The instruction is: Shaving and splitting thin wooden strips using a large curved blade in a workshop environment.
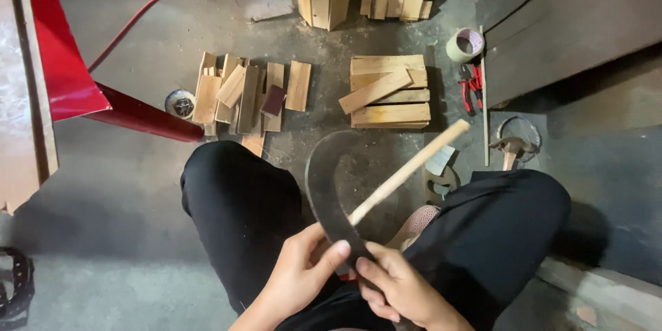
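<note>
Two hands held one tool between the knees: a sickle with a dark curved blade (324, 186) and a pale wooden handle (410, 169). The blade arced up and to the left over the floor, and the handle ran up and to the right from the junction above the lap. The left hand (300, 276) gripped the blade near its lower end, thumb laid across the flat face and fingers curled behind it. The right hand (396, 289) closed its fingers on the same lower section, just beside the left; the two hands were nearly touching. Both hands were clenched on the metal, not on the handle.

Risk, as judged from this grip: the bare fingers lay directly on the blade. If the blade turned or slid in the grasp, the edge could cut a palm or a thumb. The free handle end was unsupported, and its weight could rotate the tool. The legs in black trousers (241, 207) sat close on both sides, so a slip could carry the point toward a thigh.

On the concrete floor (138, 186) beyond the blade lay a scatter of short wooden boards (245, 89) and a neater stack of wooden planks (389, 93). Further right were a roll of tape (465, 45), red-handled pliers (471, 86) and a hammer (510, 148). A red metal frame (83, 89) stood to the left.
</note>
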